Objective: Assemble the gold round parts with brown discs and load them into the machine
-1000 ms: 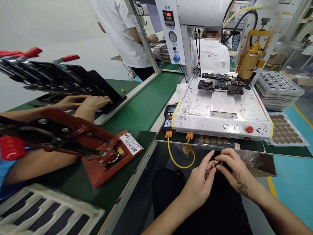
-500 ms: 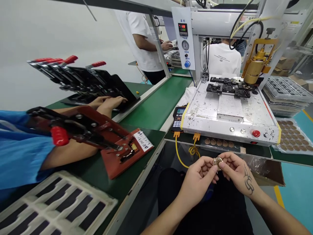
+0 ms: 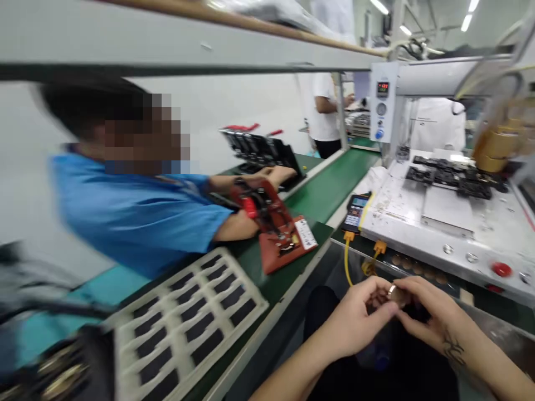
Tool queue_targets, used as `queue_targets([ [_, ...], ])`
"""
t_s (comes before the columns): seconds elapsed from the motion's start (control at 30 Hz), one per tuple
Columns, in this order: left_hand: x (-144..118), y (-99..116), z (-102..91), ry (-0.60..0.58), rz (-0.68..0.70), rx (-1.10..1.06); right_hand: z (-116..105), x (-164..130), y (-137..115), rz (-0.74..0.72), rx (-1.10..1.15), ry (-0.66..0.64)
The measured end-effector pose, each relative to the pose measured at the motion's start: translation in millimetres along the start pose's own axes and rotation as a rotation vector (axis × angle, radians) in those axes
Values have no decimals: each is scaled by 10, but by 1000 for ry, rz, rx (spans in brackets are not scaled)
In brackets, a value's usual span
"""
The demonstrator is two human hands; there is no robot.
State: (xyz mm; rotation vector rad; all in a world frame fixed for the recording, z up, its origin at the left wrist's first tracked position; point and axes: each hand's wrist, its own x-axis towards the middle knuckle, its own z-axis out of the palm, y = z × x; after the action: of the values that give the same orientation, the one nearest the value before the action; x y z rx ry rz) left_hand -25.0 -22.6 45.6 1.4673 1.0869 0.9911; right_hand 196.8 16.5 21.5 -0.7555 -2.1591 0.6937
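Observation:
A small round gold-coloured part, which looks like a watch case, is held up in front of my lap. My left hand pinches it between thumb and fingers from the left. From the right, my right hand closes its thumb and forefinger on its edge. The fingers cover much of the part, and motion blurs its face. Just beyond my hands, a row of brown discs lies under the front edge of the white machine.
Black fixtures sit on the machine bed, with a keypad controller beside it. To the left are a red clamp fixture, a slotted pale tray and a co-worker in blue, whose hands are at a black clamp rack.
The view has swung left, bringing the co-worker's upper body and more of the tray into sight. Both my hands still hold the round part, now tilted more edge-on.

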Motion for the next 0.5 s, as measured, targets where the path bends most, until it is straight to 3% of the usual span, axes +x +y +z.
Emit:
queue_targets([
  [0.07,-79,195,-293,31,124,191,45,79,62,-34,-37,68],
  [0.1,-112,308,-477,103,192,287,61,131,93,-43,-48,91],
  [0.2,-144,619,-1123,446,441,546,82,329,141,-88,-54,104],
  [0.27,-85,727,-1557,612,616,730,94,466,127,-127,-37,91],
  [0.3,-36,742,-1745,633,675,825,104,524,111,-138,-24,88],
  [0.37,70,713,-2025,552,714,1000,133,610,76,-149,3,73],
  [0.43,158,672,-2165,459,710,1094,175,657,48,-140,29,75],
  [0.5,227,703,-2207,484,694,1065,227,698,26,-118,58,81],
])
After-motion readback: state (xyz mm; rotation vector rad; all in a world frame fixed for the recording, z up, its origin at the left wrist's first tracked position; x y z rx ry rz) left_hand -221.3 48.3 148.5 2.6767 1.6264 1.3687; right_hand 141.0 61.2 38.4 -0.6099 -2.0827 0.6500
